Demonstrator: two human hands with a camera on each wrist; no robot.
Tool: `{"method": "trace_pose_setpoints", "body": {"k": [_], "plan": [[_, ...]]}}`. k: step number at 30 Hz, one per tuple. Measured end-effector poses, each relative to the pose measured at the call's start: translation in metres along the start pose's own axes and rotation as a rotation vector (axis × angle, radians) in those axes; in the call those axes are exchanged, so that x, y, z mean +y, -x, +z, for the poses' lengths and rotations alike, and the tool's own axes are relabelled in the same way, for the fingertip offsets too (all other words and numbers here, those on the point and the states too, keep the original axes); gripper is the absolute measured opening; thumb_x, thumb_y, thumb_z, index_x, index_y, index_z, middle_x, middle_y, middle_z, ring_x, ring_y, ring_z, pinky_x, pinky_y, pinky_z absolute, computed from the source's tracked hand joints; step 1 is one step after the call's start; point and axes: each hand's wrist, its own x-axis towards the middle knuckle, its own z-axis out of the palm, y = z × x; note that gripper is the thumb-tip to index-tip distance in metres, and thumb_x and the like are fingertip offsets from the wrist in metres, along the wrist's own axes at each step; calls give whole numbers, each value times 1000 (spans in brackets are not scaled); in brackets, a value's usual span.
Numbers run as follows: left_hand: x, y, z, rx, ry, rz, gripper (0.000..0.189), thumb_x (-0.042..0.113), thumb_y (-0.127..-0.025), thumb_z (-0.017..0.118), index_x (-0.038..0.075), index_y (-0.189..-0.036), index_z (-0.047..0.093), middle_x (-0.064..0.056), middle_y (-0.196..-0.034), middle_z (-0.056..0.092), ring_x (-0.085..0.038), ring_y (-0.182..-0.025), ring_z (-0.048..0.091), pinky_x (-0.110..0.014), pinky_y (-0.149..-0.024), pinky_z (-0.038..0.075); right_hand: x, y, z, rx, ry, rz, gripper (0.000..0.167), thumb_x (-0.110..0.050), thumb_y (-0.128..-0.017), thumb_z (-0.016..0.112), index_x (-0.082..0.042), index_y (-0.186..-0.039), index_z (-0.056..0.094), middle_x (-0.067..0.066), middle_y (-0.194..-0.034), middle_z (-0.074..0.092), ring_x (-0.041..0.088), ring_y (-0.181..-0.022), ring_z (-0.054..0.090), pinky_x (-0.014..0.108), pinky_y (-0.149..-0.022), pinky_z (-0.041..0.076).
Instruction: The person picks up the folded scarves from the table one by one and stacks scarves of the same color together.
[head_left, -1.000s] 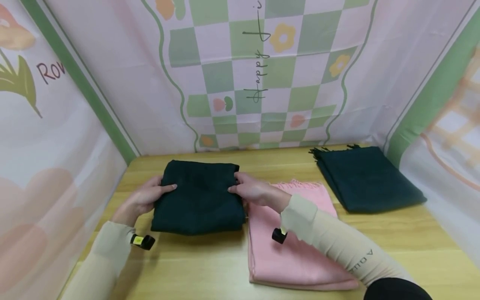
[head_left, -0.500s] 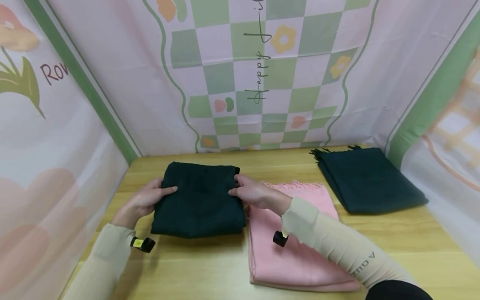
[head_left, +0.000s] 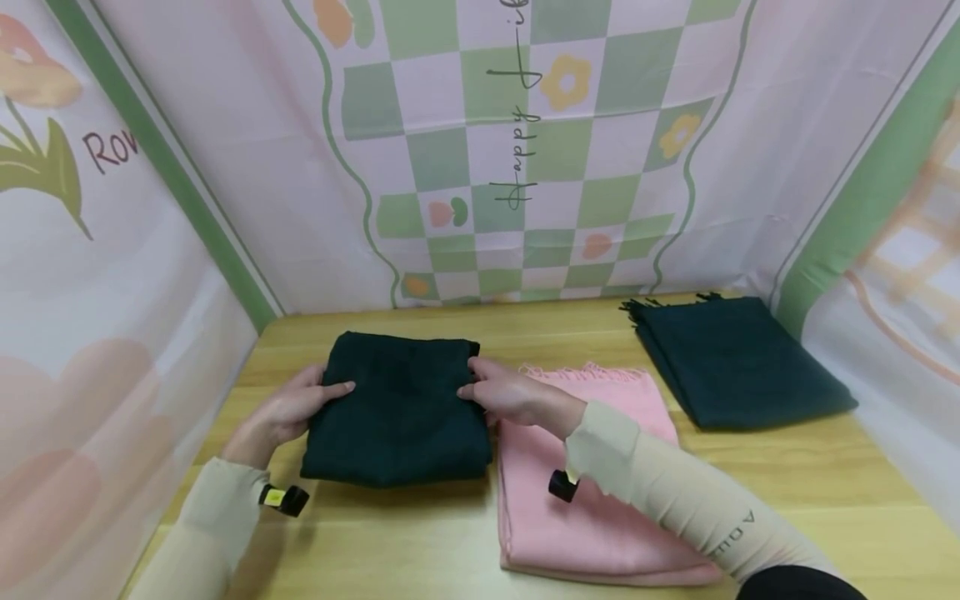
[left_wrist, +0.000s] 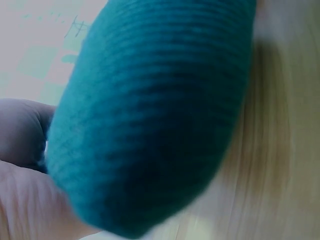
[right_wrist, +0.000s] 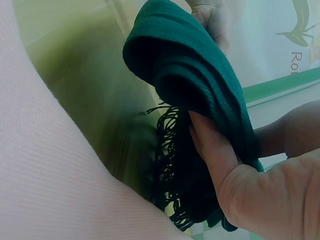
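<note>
A folded dark green scarf (head_left: pixel 401 417) is held up between both hands at the left of the table, close over the wood. My left hand (head_left: pixel 296 404) grips its left side, thumb lying on top. At the opposite side my right hand (head_left: pixel 506 392) pinches it, thumb above and fingers underneath. The right wrist view shows the stacked folds of the scarf (right_wrist: pixel 187 65), with dark fringe (right_wrist: pixel 170 160) hanging below and the right hand's fingers (right_wrist: pixel 212 145) tucked under the layers. In the left wrist view the rounded scarf edge (left_wrist: pixel 160 110) hides most of the left hand.
A folded pink scarf (head_left: pixel 585 517) with fringe lies under the right forearm, just right of the held scarf. Another folded dark green scarf (head_left: pixel 742 362) lies at the back right of the wooden table (head_left: pixel 405 542). Patterned cloth walls (head_left: pixel 540 167) enclose the table.
Both hands and the green scarf have come slightly lower and nearer to me, the grip unchanged. The pink scarf and the other green scarf stay in place.
</note>
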Motion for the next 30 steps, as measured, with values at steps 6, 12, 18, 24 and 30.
{"method": "trace_pose_setpoints", "body": {"k": [6, 12, 18, 24, 30], "plan": [[-1, 2, 1, 7, -7, -14, 58, 16, -110, 49, -5, -156, 21, -26, -150, 43, -22, -117, 62, -38, -97, 54, 2, 0, 2, 1, 2, 14, 58, -5, -108, 43, -3, -161, 18, 24, -160, 30, 40, -139, 44, 57, -99, 52], [-3, 3, 3, 11, -5, -29, 63, 16, -109, 49, -3, -159, 15, -28, -155, 37, -26, -123, 58, -40, -100, 53, 5, 1, 4, -1, -1, 43, 68, -6, -108, 42, -5, -164, 3, 21, -168, 14, 40, -147, 34, 57, -103, 48], [-6, 4, 4, 12, -8, -42, 58, 15, -109, 49, -4, -156, 21, -27, -151, 42, -25, -119, 61, -40, -97, 54, 6, 4, 8, -1, -15, 73, 70, -5, -108, 42, -4, -164, 1, 22, -168, 10, 41, -146, 33, 58, -104, 47], [-9, 6, 4, -1, -8, -46, 57, 16, -109, 49, -4, -155, 23, -25, -148, 45, -24, -117, 62, -40, -97, 54, 8, 5, 10, -10, -21, 69, 69, -4, -108, 43, -3, -163, 3, 24, -167, 13, 42, -144, 37, 58, -101, 49], [-13, 7, 3, -19, -6, -38, 57, 15, -110, 49, -4, -156, 21, -26, -149, 44, -25, -119, 61, -41, -98, 54, 11, 7, 11, -20, -40, 74, 66, -3, -108, 43, -3, -163, 7, 23, -166, 17, 40, -141, 41, 58, -101, 49]]}}
